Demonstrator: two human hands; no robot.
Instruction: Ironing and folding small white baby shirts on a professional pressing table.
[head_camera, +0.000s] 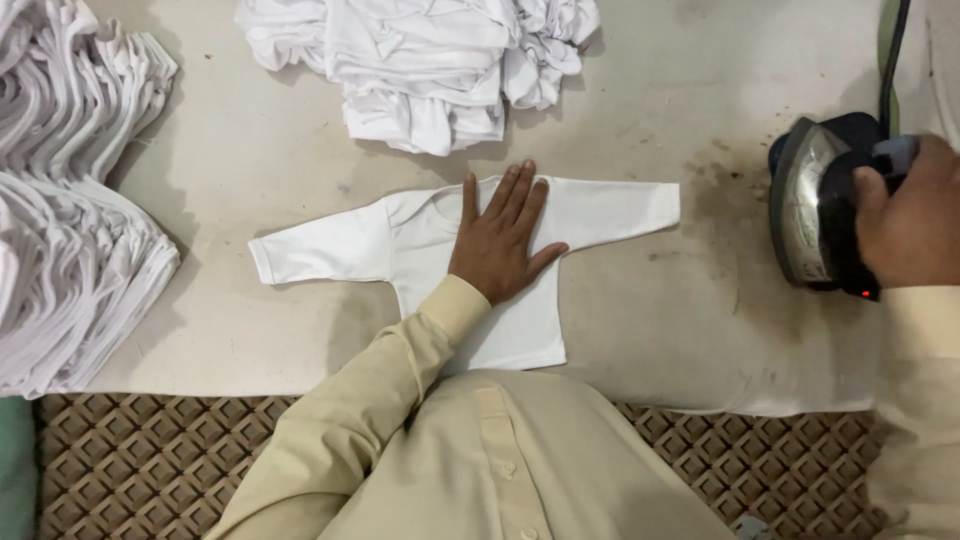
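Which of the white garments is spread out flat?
The small shirt under the left hand, sleeves out. The heap behind it is crumpled; the stacks at left are folded.

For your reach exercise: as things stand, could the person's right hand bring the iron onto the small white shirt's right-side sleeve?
Probably yes. The right hand grips the iron, and only bare stained cloth lies between it and the sleeve.

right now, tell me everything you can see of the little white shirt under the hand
The little white shirt is a small long-sleeved top of plain white knit-looking cloth with a round neck. It lies flat on the padded, stained ironing surface, both sleeves spread out sideways, hem toward the person. The left hand presses flat on its chest, fingers spread. Nothing else touches it.
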